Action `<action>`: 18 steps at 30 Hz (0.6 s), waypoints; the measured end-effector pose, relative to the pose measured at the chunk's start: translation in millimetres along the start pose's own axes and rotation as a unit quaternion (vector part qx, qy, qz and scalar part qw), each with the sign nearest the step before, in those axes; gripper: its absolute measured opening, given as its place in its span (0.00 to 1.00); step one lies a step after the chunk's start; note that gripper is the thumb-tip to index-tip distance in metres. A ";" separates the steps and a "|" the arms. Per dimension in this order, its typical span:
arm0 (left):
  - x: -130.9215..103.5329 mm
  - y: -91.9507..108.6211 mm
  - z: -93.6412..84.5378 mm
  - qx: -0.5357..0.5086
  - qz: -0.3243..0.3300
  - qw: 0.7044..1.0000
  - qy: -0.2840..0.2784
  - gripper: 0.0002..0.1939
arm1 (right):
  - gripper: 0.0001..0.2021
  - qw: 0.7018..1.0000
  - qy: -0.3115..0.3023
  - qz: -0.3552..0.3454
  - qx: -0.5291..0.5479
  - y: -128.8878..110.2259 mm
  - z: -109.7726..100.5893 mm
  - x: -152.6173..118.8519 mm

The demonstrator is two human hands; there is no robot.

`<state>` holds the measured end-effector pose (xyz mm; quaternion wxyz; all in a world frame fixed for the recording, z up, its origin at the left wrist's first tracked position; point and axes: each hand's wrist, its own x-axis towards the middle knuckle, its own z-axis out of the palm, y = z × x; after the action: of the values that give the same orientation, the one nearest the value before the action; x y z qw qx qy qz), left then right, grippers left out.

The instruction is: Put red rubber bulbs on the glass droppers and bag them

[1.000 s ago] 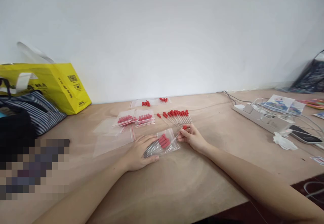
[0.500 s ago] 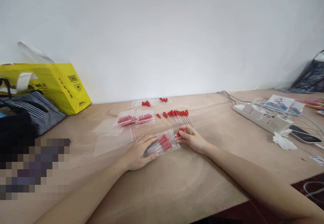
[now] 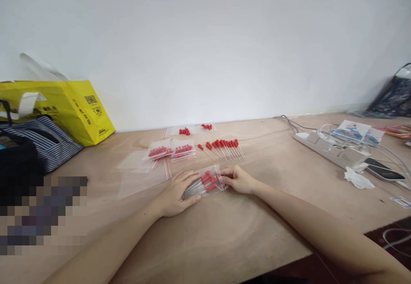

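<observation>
A clear zip bag lies on the table with several droppers inside, their red rubber bulbs towards the right end. My left hand rests over the bag's left end, fingers on the far side and thumb on the near side, holding it down. At the bag's mouth, the fingers of my right hand are pinched together around the bulb end of a dropper, which is partly hidden. Beyond the hands, a row of loose droppers with red bulbs lies side by side, one of them slightly apart on the left.
Filled bags and flat plastic bags lie left of centre. More red bulbs are near the wall. On the right are a power strip, cables, a phone and crumpled tissue. A yellow bag stands left.
My right hand has moved slightly left and down, bringing its dropper into the bag's mouth. The left hand stays in place on the bag.
</observation>
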<state>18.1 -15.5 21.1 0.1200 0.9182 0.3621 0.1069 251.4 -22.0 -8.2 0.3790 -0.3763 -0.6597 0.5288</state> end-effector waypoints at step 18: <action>-0.5 -3.9 3.8 0.000 0.001 1.000 0.010 0.28 | 0.12 0.991 0.053 -0.010 -0.121 3.1 3.7 5.6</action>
<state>16.3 -13.6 16.3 0.1167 0.9174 0.3623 0.1164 246.0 -18.0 -11.2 0.3705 -0.4398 -0.7015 0.4209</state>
